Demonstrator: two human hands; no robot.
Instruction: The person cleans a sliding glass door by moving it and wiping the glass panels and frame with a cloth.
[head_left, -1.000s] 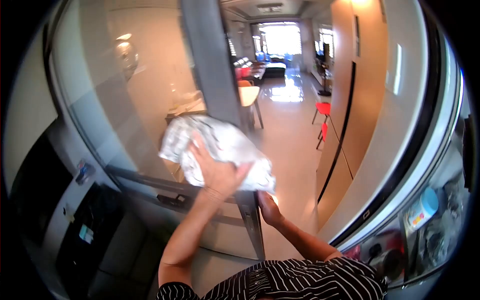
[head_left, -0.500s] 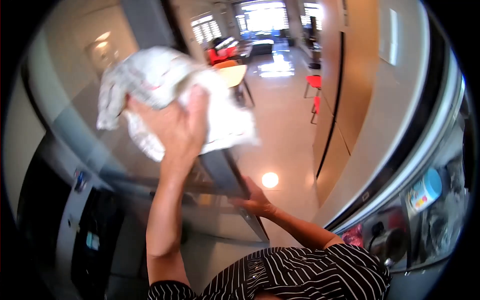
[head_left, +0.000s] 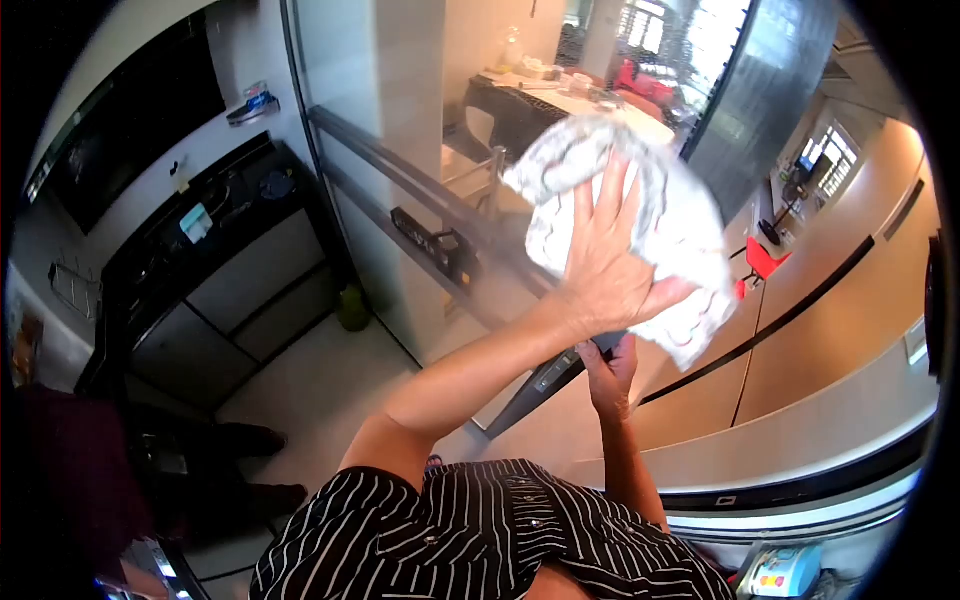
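My left hand (head_left: pixel 612 275) lies with fingers spread on a crumpled white cloth (head_left: pixel 690 240), which it holds against the glass door (head_left: pixel 400 300). The cloth has faint markings and hangs past the hand on both sides. Lower down, my right hand (head_left: pixel 610 375) grips the dark edge frame (head_left: pixel 545 385) of the door, thumb on the near side; some of its fingers are hidden behind the frame.
Behind the glass stands a table (head_left: pixel 640 120) with things on it. A black counter (head_left: pixel 215 210) runs along the left wall, with a green container (head_left: pixel 352 308) on the floor beside it. At lower left is another person in dark clothing (head_left: pixel 75 470). A blue-lidded tub (head_left: pixel 785 572) sits at lower right.
The view has swung left. My left hand and the cloth have moved across the glass toward the door's framed edge. My right hand stays on the frame.
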